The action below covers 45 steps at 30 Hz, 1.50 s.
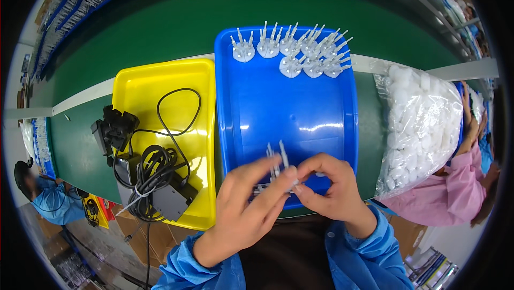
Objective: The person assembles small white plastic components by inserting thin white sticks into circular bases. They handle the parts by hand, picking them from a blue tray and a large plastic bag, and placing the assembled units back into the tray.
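Note:
Over the near end of the blue tray, my two hands meet around a small pale grey plastic piece with upright thin prongs. My left hand has its fingers closed about the prongs and base. From the other side, my right hand pinches the base edge between thumb and index finger. The fingers hide much of this piece. Several similar pronged plastic pieces stand with their prongs up at the tray's far end. More pale parts show partly beneath my left fingers, too covered to make out.
To the left is a yellow tray with a black power adapter, coiled cables and a black bracket-like device. A transparent bag of white plastic parts lies at right. Co-workers sit on both sides.

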Tool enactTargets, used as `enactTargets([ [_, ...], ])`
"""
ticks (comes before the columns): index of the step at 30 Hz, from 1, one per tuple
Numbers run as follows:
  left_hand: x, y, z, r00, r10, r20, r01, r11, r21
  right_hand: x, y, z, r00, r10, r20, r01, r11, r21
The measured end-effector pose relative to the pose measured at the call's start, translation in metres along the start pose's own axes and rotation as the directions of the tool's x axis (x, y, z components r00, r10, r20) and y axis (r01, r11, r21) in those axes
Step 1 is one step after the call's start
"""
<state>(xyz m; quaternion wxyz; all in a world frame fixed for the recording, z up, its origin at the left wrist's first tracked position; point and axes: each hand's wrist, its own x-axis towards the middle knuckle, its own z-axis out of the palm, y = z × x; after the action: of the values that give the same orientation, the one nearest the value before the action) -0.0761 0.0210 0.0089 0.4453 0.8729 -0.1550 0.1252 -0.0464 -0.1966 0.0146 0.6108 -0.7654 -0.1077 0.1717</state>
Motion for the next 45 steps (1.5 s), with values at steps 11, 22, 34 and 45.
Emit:
enactTargets([
  [11,0.014,-0.012,0.0,0.959,-0.114,0.259,0.071,0.983,0.169,0.022,0.015,-0.016,0.934,-0.332,0.135,0.321,0.609,-0.725],
  [22,0.017,-0.016,0.006,0.964,-0.074,0.254,0.006,0.965,0.261,0.025,0.022,-0.016,0.921,-0.346,0.178,0.367,0.62,-0.693],
  [34,0.001,0.003,-0.014,0.973,-0.086,0.214,0.039,0.976,0.213,0.071,0.013,-0.018,0.95,-0.292,-0.115,0.13,0.7,-0.702],
  [45,-0.041,0.005,-0.021,0.956,0.048,0.288,-0.089,0.987,0.131,0.097,0.013,-0.008,0.874,-0.486,0.008,0.317,0.557,-0.767],
])
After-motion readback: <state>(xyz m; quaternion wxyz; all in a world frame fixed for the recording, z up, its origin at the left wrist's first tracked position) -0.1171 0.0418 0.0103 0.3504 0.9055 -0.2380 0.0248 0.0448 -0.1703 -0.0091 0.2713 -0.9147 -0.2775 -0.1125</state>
